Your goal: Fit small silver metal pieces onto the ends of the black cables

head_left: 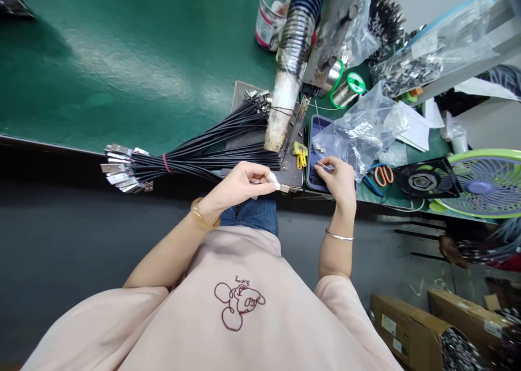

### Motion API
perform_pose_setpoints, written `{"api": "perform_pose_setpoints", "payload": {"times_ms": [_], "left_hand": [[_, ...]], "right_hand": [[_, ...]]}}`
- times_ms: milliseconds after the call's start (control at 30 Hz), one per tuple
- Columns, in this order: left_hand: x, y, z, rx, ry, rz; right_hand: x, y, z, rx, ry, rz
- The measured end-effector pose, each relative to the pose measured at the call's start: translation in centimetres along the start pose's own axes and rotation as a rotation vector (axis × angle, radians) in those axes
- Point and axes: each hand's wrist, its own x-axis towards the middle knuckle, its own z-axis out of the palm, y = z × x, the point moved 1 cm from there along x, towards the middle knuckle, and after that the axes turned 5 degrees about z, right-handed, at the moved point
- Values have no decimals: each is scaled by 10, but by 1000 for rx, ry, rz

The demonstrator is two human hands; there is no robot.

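Observation:
My left hand (pixel 244 184) pinches the metal end of a black cable (pixel 284 188) at the table's front edge, with a taped fingertip on it. My right hand (pixel 337 178) reaches into a small blue tray (pixel 315 127) and holds a small metal part (pixel 323 166) between its fingertips. A bundle of black cables (pixel 203 148) with metal connectors, tied by a red band, lies across the green table to the left of both hands.
A ribbed fume hose (pixel 291 56) hangs over a dark work plate. Solder spool (pixel 350 88), clear plastic bags (pixel 362 127), orange scissors (pixel 382 174), a black fan (pixel 425 180) and a green fan (pixel 484 184) lie to the right. Cardboard boxes (pixel 411 327) stand on the floor.

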Motion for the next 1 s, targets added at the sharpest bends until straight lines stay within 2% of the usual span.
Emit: {"api": "perform_pose_setpoints", "payload": {"times_ms": [100, 167, 267, 333, 400, 467, 600, 767, 1000], "left_hand": [[0, -5, 2, 29, 34, 1], [0, -10, 2, 57, 61, 19], [0, -16, 2, 92, 125, 39], [0, -18, 4, 125, 167, 50], [0, -19, 6, 173, 217, 76], [0, -19, 10, 221, 269, 104], [-1, -19, 17, 302, 319, 121], [-3, -18, 20, 408, 315, 150], [-4, -18, 21, 435, 319, 163]], "right_hand": [[6, 2, 1, 38, -118, 10], [3, 1, 0, 69, -122, 5], [-10, -5, -3, 199, 45, 33], [-23, -13, -4, 372, 205, 41], [-38, -24, -1, 564, 280, 9], [-52, -35, 6, 695, 215, -19], [-69, -54, 31, 754, -45, 8], [-70, -68, 51, 713, -44, -27], [-67, -74, 51, 724, -69, -86]]}}
